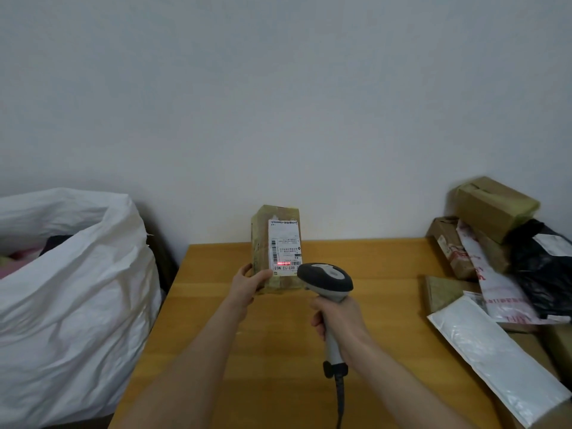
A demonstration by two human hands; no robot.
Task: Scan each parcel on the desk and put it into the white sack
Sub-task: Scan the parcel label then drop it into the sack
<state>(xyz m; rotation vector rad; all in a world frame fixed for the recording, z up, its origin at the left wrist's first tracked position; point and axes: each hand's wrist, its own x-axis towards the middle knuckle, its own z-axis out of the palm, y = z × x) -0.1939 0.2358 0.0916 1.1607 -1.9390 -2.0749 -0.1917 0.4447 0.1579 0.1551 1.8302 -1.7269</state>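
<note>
My left hand (247, 284) grips a tall brown cardboard parcel (263, 243) by its lower left side and holds it upright above the wooden desk (216, 351). Its white shipping label (284, 243) faces me, and a red scan line lies across the barcode near the label's bottom. My right hand (339, 323) holds the handle of a grey and black barcode scanner (326, 278), whose head points at the label from just below right. The white sack (71, 298) stands open at the left of the desk with a few items inside.
Several parcels are piled on the right of the desk: brown boxes (492, 205), a black poly bag (544, 267), a white bag with red print (495, 283) and a white padded mailer (492, 357). The scanner's cable (340, 400) runs down toward me. A plain wall stands behind.
</note>
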